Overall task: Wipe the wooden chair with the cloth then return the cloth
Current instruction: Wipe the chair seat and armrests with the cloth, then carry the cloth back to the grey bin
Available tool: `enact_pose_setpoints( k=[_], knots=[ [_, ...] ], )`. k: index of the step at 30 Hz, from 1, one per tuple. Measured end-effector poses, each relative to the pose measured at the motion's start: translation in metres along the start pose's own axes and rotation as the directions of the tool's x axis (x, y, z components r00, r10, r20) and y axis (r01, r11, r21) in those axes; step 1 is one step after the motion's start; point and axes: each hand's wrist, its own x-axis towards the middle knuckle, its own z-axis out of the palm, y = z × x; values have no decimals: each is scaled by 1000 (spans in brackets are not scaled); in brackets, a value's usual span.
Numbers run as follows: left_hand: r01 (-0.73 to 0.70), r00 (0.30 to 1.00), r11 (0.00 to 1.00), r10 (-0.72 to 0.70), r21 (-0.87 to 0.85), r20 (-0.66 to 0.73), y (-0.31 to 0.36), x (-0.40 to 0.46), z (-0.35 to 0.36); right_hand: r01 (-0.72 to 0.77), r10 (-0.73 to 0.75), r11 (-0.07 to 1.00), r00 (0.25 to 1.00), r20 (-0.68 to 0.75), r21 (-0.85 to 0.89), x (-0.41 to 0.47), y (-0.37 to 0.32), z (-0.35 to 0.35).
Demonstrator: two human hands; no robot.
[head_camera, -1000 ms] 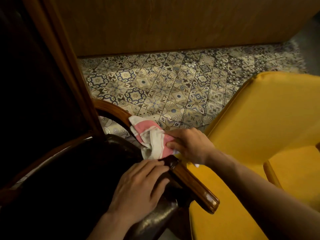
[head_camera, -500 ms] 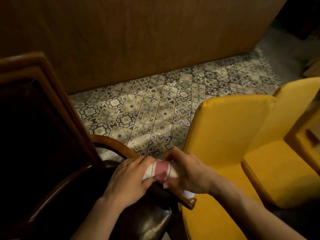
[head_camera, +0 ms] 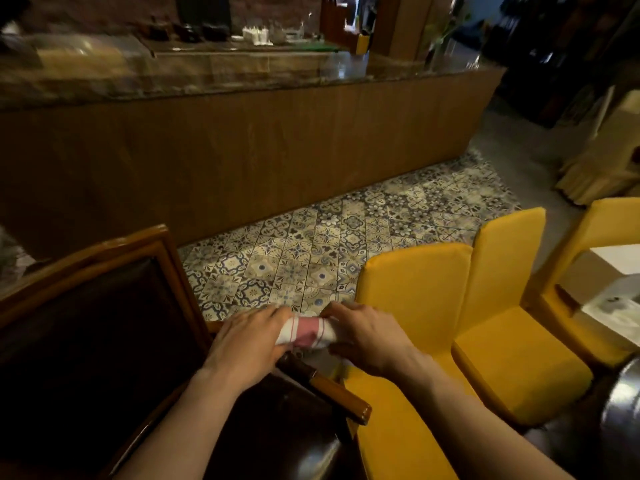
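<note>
The wooden chair (head_camera: 166,251) with a dark leather back and seat fills the lower left; its brown armrest (head_camera: 341,398) juts toward the right. A pink and white cloth (head_camera: 306,333) is bunched into a roll just above the armrest. My left hand (head_camera: 247,344) grips the cloth's left end and my right hand (head_camera: 369,336) grips its right end. Both forearms reach in from the bottom edge.
Yellow padded chairs (head_camera: 412,289) (head_camera: 509,251) stand close on the right, beside a table with a white top (head_camera: 620,259). Patterned tile floor (head_camera: 311,244) lies ahead, bounded by a long wooden counter (head_camera: 242,143) with a glossy top holding bottles and jars.
My left hand left the chair seat and took the cloth's other end. Both hands bunched the cloth into a roll. The view lifted, bringing the counter into sight.
</note>
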Motion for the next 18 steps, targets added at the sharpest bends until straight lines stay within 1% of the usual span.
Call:
enact_pose_setpoints(
  k=[7,14,18],
  knots=[
    [26,996,994,-17,103,-86,4,1,-80,33,-45,997,981,-186,-68,-3,-38,-64],
    [91,979,983,-59,162,-196,12,-16,-140,109,-126,991,958,-256,-79,4,-61,-115],
    [179,957,959,-118,221,-264,18,-35,-168,199,-213,977,932,-293,-76,10,-75,-136]
  ],
)
